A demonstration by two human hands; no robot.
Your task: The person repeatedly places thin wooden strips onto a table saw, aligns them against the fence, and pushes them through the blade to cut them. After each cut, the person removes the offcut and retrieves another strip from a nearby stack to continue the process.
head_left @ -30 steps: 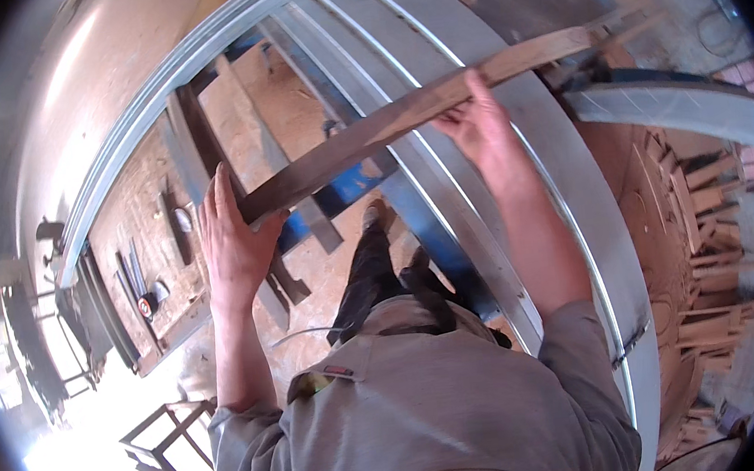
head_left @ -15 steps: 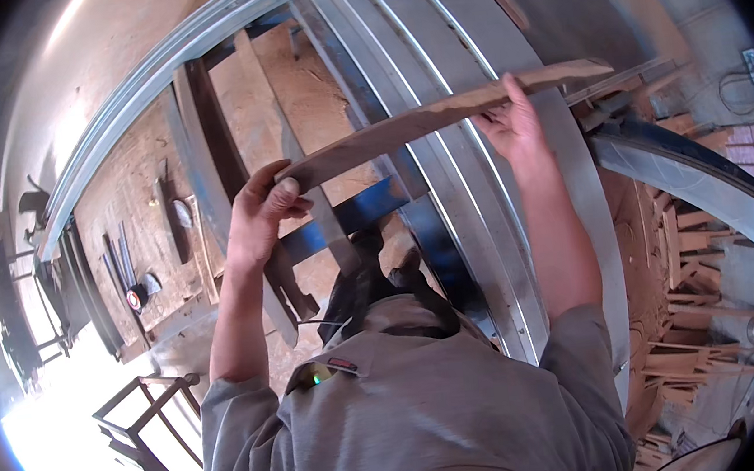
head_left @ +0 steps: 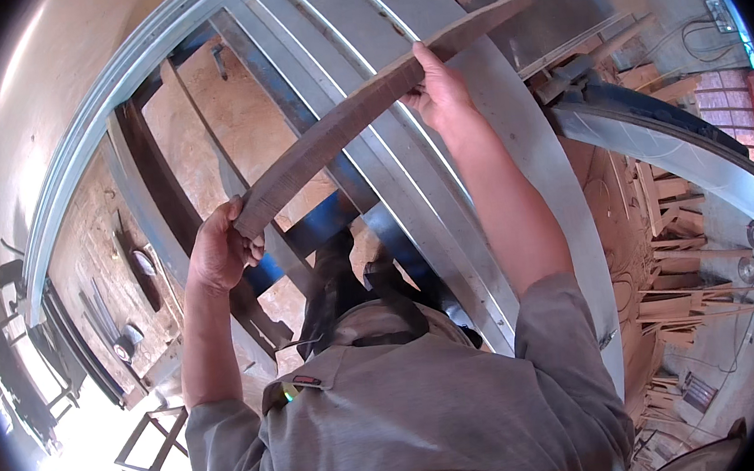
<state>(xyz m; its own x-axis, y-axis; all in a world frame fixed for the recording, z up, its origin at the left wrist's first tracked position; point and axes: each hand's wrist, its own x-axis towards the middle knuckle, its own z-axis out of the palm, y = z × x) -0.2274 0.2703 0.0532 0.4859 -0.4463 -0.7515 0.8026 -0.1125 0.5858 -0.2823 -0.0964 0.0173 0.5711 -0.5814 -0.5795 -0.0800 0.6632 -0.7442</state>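
Note:
A long, dark brown wooden board, gently curved in this view, hangs slantwise in front of me above a metal machine table. My left hand is closed around its near left end, thumb on top. Farther along, toward the far right end, my right hand grips the lower edge, with the thumb up against the face. The board's far tip extends past my right hand. Some fingers of both hands are hidden behind the wood.
Long metal rails cross beneath the board, with a blue crossbar near my legs. Hand tools lie on a brown surface at left. A stool-like frame stands lower left. Wood offcuts are heaped at right, beside a curved metal arm.
The board now slants more steeply, its right end higher and its left end lower. Both hands have shifted left in view, still holding it. The surroundings have also shifted left.

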